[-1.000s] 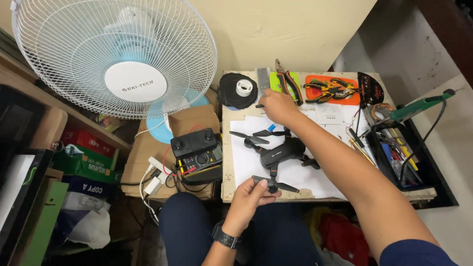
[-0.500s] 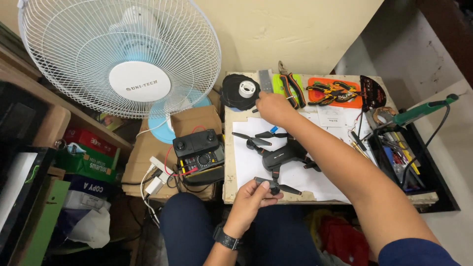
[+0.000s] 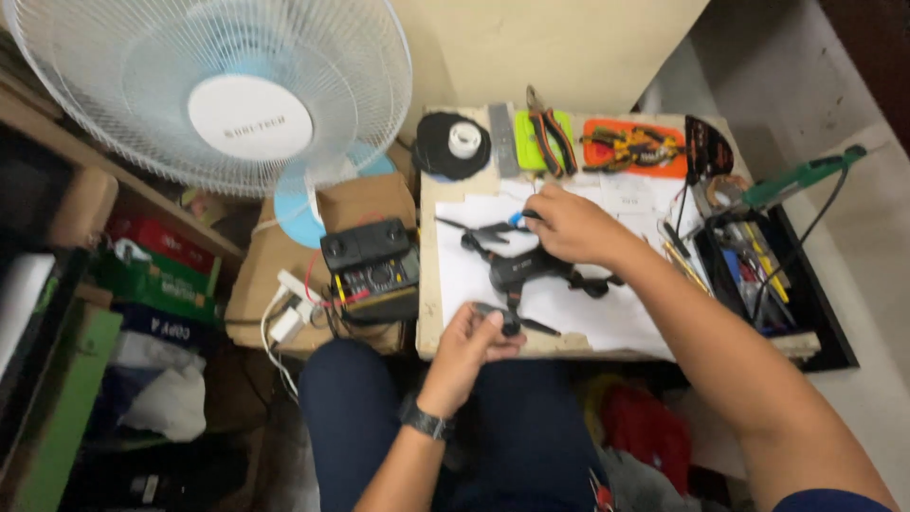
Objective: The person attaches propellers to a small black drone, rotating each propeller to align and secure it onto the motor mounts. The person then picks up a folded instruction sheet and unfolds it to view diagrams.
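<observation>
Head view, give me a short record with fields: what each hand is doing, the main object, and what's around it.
left hand: grips a near rotor arm of the drone
right hand: holds a small blue-tipped tool at the drone's far side
drone: black, lying on white paper on the table
far edge: tape roll, pliers, orange tray
left of table: multimeter on a cardboard box, fan

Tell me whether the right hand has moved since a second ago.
Yes. The right hand has drawn back from the black tape roll toward the drone.
</observation>
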